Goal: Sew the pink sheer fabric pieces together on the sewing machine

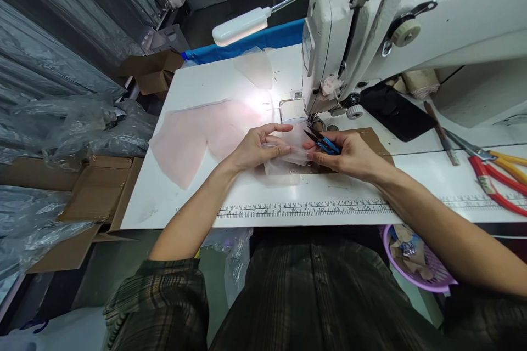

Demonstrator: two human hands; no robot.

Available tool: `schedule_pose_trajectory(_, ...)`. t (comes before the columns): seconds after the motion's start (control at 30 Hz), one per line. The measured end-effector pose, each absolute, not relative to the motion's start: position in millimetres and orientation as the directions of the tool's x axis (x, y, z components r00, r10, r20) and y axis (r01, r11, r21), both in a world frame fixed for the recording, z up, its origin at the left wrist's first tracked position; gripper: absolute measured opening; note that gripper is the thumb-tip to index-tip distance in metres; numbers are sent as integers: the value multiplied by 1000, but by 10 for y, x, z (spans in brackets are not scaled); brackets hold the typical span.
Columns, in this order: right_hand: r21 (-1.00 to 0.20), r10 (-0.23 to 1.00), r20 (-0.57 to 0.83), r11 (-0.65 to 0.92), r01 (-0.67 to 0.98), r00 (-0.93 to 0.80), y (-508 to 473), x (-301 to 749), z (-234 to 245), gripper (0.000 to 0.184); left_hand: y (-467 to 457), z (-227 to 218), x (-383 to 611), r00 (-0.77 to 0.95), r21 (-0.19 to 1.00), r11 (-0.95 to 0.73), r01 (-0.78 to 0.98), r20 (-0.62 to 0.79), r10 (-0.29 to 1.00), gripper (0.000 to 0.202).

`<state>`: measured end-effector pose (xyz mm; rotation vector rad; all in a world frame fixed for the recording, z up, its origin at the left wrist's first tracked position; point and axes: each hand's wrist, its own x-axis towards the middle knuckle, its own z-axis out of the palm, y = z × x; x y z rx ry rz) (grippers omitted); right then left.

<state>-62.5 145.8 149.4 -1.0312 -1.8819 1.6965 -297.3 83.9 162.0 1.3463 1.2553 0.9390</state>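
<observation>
My left hand [257, 147] pinches a small piece of sheer pale pink fabric [288, 154] on the white sewing table [197, 93], just in front of the needle area [313, 119] of the white sewing machine [370, 22]. My right hand [349, 154] is closed on blue-handled thread snips [323, 142], whose dark blades point left toward the fabric. The same hand's fingers also touch the fabric's right edge. The fabric lies partly on a brown cardboard piece [376, 140].
Larger pink sheer fabric pieces [193, 137] lie at the table's left. A lamp [241, 26] shines above. Red and yellow scissors [498, 175], a dark tool [442, 134], a printed ruler [304, 209], cardboard boxes [99, 192], plastic bags [69, 126] and a purple basket [415, 263] surround.
</observation>
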Motion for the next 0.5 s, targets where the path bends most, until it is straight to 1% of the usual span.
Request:
schedule_pose_trajectory(0.1, -961, 766, -199, -29, 276, -611, 1465, -650, 1488, 45, 846, 1620, -2985, 132, 979, 89, 185, -114, 985, 63)
schedule_pose_trajectory(0.17, -952, 755, -207, -8, 307, -622, 1461, -673, 1502, 45, 844, 1608, -2985, 137, 979, 87, 183, -113, 984, 62)
schedule_pose_trajectory(0.23, -938, 734, -188, 62, 340, -652, 1455, -683, 1533, 45, 843, 1603, -2996, 133, 981, 75, 178, -99, 986, 61)
schedule_pose_trajectory(0.3, -896, 714, -124, 218, 388, -689, 1447, -651, 1577, 42, 853, 1634, -3039, 110, 984, 58, 169, -77, 991, 61)
schedule_pose_trajectory(0.33, -847, 714, -78, 321, 423, -696, 1442, -611, 1600, 41, 868, 1670, -3078, 91, 984, 48, 173, -64, 994, 60)
schedule_pose_trajectory(0.4, -678, 736, 14, 504, 535, -677, 1430, -476, 1637, 38, 921, 1781, -3191, 47, 975, 38, 219, -49, 998, 60)
schedule_pose_trajectory(0.43, -568, 762, 47, 553, 610, -646, 1426, -386, 1645, 39, 962, 1851, -3261, 25, 966, 39, 256, -47, 999, 59)
schedule_pose_trajectory(0.5, -345, 817, 86, 562, 752, -571, 1440, -188, 1637, 44, 1067, 1995, -3414, -16, 943, 55, 327, -52, 999, 60)
